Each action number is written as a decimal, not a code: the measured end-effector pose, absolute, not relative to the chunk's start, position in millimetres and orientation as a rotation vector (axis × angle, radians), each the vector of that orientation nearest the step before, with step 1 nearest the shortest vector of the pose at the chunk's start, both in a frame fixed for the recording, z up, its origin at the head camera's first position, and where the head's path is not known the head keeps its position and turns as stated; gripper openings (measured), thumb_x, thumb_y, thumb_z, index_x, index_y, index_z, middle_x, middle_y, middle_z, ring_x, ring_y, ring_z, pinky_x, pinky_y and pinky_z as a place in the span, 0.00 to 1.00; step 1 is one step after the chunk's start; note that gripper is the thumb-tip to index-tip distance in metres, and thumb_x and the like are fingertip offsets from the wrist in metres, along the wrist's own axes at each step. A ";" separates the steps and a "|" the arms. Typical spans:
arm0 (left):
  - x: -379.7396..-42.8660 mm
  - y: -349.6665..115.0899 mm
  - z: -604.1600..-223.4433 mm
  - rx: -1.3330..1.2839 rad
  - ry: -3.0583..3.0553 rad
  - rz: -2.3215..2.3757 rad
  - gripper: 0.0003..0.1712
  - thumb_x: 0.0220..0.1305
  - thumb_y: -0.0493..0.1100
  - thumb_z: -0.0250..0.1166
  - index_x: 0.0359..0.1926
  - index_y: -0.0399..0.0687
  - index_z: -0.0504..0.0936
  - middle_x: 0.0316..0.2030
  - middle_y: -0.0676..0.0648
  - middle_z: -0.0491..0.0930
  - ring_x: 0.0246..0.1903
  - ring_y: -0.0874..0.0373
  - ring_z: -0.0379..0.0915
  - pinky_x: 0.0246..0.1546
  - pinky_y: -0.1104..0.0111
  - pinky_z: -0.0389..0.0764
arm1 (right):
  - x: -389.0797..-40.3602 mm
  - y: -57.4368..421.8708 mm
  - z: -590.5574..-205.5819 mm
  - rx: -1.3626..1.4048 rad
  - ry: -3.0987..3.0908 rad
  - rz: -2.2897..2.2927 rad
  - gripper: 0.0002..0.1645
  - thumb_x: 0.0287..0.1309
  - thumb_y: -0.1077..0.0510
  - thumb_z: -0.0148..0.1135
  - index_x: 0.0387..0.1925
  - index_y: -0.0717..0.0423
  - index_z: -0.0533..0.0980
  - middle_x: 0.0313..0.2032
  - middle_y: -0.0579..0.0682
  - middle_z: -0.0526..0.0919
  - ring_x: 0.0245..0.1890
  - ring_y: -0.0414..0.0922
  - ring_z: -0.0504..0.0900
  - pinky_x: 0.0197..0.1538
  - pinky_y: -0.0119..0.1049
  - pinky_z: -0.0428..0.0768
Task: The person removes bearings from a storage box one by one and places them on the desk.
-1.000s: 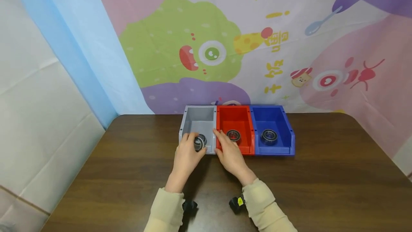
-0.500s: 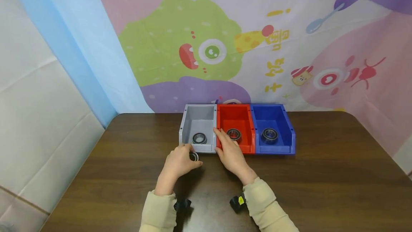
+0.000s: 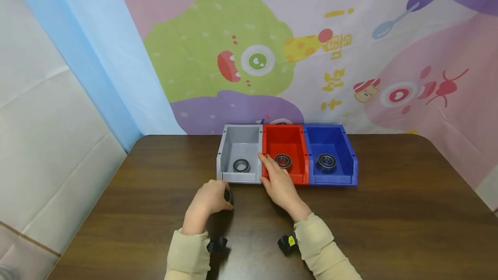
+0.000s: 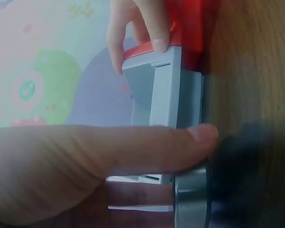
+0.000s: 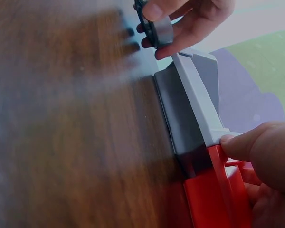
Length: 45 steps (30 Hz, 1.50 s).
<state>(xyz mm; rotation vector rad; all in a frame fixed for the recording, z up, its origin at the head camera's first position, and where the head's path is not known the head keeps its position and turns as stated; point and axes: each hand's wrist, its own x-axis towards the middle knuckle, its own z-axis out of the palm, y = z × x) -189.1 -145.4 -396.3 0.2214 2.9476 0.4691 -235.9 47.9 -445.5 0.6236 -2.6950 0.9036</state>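
Observation:
My left hand (image 3: 208, 198) pinches a ball bearing (image 5: 162, 32) between thumb and fingers, in front of the grey bin (image 3: 242, 149) and left of its middle. In the left wrist view the bearing's smooth outer ring (image 4: 191, 202) shows below the thumb. My right hand (image 3: 281, 187) grips the adjoining walls of the grey and red bins, thumb at the front and fingers over the edge. Another bearing (image 3: 241, 171) lies in the grey bin. The red bin (image 3: 283, 141) holds a bearing (image 3: 289, 162), partly behind the right hand's fingers.
A blue bin (image 3: 326, 139) with one bearing (image 3: 326, 169) adjoins the red one. All three bins stand in a row at the back of the brown wooden table (image 3: 389, 211), against a cartoon-print cloth (image 3: 218, 20). Small black devices (image 3: 287, 244) sit at both wrists.
My left hand has lifted one bearing out of the grey bin and moved it toward me and to the left. The other bearing there stays. My right hand keeps its place on the bins.

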 end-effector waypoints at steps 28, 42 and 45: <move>-186.1 -142.5 -399.8 0.165 2.962 0.379 0.24 0.30 0.35 0.75 0.32 0.35 0.75 0.35 0.35 0.72 0.35 0.40 0.73 0.34 0.54 0.75 | -235.2 49.7 -443.6 0.637 -2.692 0.911 0.40 0.53 0.61 0.62 0.66 0.48 0.57 0.63 0.58 0.64 0.63 0.51 0.64 0.60 0.50 0.65; -184.6 -143.3 -402.8 0.115 2.906 0.362 0.30 0.33 0.37 0.73 0.40 0.31 0.72 0.39 0.34 0.69 0.41 0.38 0.68 0.39 0.51 0.74 | -234.3 49.2 -443.6 0.636 -2.707 0.921 0.40 0.53 0.61 0.61 0.67 0.47 0.57 0.63 0.57 0.64 0.63 0.51 0.63 0.60 0.50 0.65; -184.7 -143.8 -402.7 0.113 2.890 0.371 0.31 0.34 0.38 0.74 0.42 0.31 0.72 0.40 0.33 0.69 0.42 0.37 0.68 0.40 0.51 0.74 | -234.4 49.2 -443.0 0.639 -2.710 0.918 0.40 0.54 0.61 0.61 0.67 0.47 0.57 0.64 0.57 0.64 0.64 0.51 0.63 0.60 0.50 0.65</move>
